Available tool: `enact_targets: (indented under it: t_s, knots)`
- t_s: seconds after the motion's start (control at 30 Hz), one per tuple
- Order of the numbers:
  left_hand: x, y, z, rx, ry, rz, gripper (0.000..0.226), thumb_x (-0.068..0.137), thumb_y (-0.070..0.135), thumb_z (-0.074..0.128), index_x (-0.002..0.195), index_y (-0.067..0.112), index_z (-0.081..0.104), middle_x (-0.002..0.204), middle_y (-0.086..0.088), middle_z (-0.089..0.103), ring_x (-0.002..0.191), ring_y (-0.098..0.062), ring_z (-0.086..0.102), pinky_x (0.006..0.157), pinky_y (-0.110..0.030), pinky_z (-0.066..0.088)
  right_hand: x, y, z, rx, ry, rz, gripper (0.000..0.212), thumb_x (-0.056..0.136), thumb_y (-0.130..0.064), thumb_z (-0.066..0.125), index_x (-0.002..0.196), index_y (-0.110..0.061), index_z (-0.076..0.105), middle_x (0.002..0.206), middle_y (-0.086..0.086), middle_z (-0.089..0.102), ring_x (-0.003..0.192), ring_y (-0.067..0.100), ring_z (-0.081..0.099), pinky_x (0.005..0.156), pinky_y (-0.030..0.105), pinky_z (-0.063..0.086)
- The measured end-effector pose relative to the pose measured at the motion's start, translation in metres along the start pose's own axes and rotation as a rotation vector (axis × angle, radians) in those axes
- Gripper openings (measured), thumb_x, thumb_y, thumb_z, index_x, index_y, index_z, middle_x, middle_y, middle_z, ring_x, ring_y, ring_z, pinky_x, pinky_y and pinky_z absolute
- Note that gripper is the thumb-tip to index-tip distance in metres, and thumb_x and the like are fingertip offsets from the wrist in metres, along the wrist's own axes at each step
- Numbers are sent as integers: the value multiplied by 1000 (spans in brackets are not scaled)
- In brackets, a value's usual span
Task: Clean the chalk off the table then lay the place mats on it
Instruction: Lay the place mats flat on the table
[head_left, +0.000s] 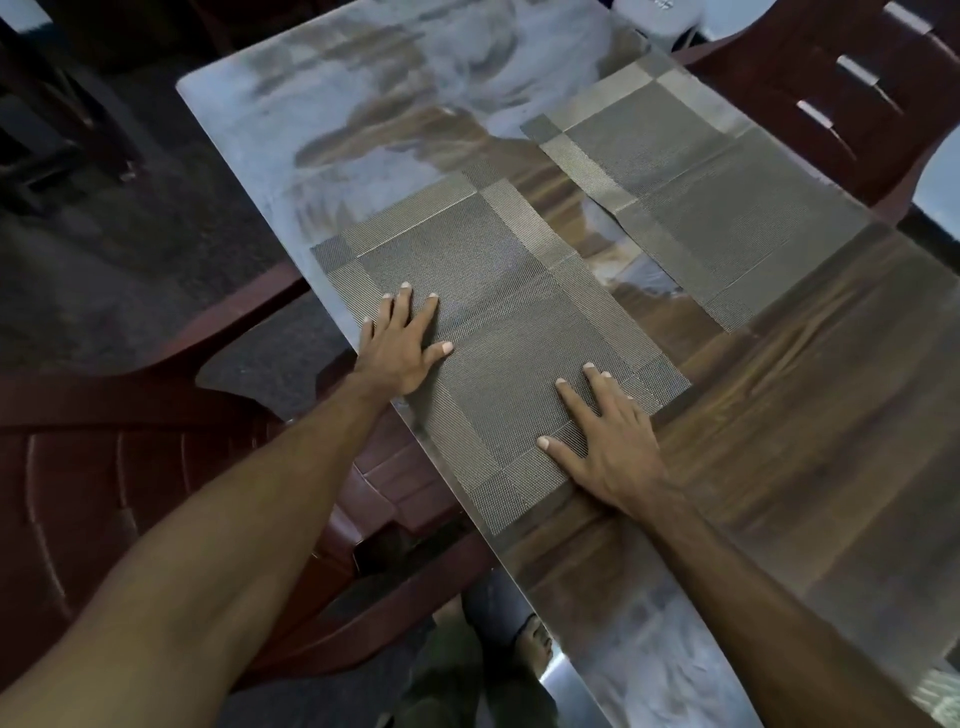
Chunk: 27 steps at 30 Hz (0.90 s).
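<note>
Two woven grey-brown place mats lie flat on the glossy wood-grain table (810, 415). The near mat (498, 322) sits along the table's left edge. My left hand (405, 343) presses flat on its left part with fingers spread. My right hand (608, 441) presses flat on its near right corner, fingers straight. The far mat (711, 208) lies beyond it, toward the table's right edge, untouched. Pale chalky smears (332, 119) show on the far end of the table.
A dark red plastic chair (156, 467) stands at the table's left side below my left arm. Another red chair (841, 88) stands at the far right. My foot (532, 644) shows on the floor beside the table edge.
</note>
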<state>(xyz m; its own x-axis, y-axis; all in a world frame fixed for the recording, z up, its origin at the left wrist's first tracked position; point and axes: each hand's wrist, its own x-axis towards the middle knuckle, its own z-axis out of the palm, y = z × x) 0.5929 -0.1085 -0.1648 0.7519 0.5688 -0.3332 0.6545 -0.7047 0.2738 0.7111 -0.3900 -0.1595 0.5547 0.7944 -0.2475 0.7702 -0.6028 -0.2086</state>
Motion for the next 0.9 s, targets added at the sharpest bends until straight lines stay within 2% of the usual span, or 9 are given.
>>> enact_targets:
  t_s: [0.17,0.47,0.7,0.9]
  knots:
    - [0,-4,2,11,1,12,74,96,60,36,156,31,5,164,-3,-11,150,-29,-8,119,-52,5,-1,0,5,26,-4,6,90,82,-84,15,157,-34,18,166,3,2,153,24,6,121,47,15]
    - [4,-8,1,15,5,6,75,95,62,35,156,31,5,164,-3,-11,150,-29,-7,119,-52,6,5,-2,0,46,-26,1,91,79,-84,14,157,-36,14,166,2,-3,153,22,0,122,44,9]
    - [7,-10,-1,12,2,1,76,95,62,34,156,30,4,164,-4,-11,150,-30,-7,119,-53,5,10,-3,0,39,-1,-16,94,79,-86,10,157,-34,17,166,3,1,153,24,4,123,46,14]
    - [6,-9,-2,2,-7,2,75,95,61,36,156,30,5,164,-5,-12,150,-31,-8,119,-55,5,11,-3,-2,48,-28,-22,95,77,-86,10,157,-35,12,166,3,-4,153,23,-1,122,43,7]
